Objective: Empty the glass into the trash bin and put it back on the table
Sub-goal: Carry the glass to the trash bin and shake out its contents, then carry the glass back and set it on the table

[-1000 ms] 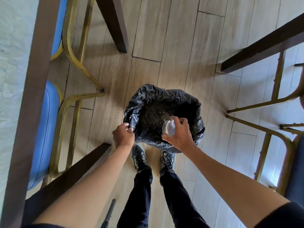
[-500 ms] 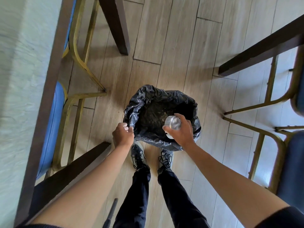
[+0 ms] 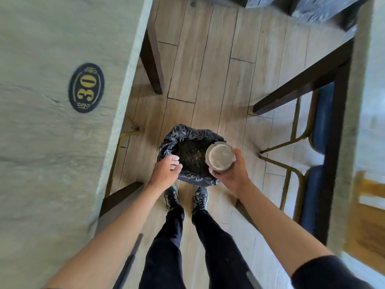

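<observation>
A clear glass (image 3: 219, 157) is upright in my right hand (image 3: 233, 174), its open mouth facing the camera, held above the right side of the trash bin (image 3: 177, 138). The bin stands on the wooden floor in front of my feet and is lined with a black bag with dark waste inside. My left hand (image 3: 165, 172) hovers over the bin's left rim with fingers loosely apart, holding nothing. The light stone-look table (image 3: 52, 132) with an oval "30" plaque (image 3: 86, 87) fills the left side.
A second table (image 3: 368, 126) runs down the right edge, with blue chairs (image 3: 320, 122) on gold frames tucked under it. Dark table legs (image 3: 152, 65) stand on the floor beyond the bin. My feet (image 3: 185, 198) are just behind the bin.
My right hand turned the glass from tipped into the bin to upright and lifted it. My left hand let go of the bag's rim. The view rose, showing the tabletops.
</observation>
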`<state>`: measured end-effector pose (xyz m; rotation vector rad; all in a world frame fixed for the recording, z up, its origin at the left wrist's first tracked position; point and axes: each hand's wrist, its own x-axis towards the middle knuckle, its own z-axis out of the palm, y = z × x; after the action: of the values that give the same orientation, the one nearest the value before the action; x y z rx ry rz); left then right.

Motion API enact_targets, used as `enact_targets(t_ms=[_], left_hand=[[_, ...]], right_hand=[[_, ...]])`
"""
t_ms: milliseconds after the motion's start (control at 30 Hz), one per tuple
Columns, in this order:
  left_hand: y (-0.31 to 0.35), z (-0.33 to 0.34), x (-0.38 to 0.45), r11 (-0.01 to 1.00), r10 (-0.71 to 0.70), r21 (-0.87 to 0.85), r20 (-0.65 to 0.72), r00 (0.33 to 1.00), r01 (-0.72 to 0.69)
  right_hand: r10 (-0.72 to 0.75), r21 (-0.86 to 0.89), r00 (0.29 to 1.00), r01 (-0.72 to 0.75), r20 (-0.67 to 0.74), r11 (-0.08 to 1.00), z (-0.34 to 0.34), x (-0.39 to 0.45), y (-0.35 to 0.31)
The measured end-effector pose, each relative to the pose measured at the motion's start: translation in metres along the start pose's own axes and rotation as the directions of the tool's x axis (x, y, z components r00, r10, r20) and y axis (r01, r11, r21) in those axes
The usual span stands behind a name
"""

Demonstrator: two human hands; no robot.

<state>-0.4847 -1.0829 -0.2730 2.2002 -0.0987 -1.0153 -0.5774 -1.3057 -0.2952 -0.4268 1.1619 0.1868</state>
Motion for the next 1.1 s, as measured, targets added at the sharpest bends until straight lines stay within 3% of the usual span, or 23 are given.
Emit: enact_targets(t_ms=[167,400,667,800,933,1100], left_hand=[[0.063,-0.033,-0.044,0.984,0.159,0.072,0.08,0.984,-0.165],[0.138,-0.08,-0.1,0.944,0.289,0.151,0.056,0.956,-0.294],[0.194,-0.112,-0.164,0.853,0.48,0.204,0.051,0.876,-0.48],[0.208,-0.115,-0.196,0.808,0.546,0.234,0.049,0.836,-0.541],[0.211,-0.111,-0.224,0.795,0.571,0.233,0.022,0.82,-0.56],[0.202,-0.105,-0.25,0.83,0.53,0.235,-0.048,0.847,-0.506]], right_hand=[[-0.031,0.02,0.993,0.029,0.113,0.999,0.035,-0.076,-0.022],[-0.083,-0.034,0.967,0.094,0.24,0.995,0.083,-0.179,-0.049],[-0.121,-0.163,0.944,0.178,0.308,0.97,0.111,-0.267,-0.053],[-0.146,-0.239,0.956,0.208,0.255,0.948,0.109,-0.29,-0.047],[-0.199,-0.456,0.948,0.295,0.248,0.84,0.108,-0.313,-0.043],[-0.224,-0.704,0.914,0.403,0.337,0.585,0.113,-0.337,-0.04]])
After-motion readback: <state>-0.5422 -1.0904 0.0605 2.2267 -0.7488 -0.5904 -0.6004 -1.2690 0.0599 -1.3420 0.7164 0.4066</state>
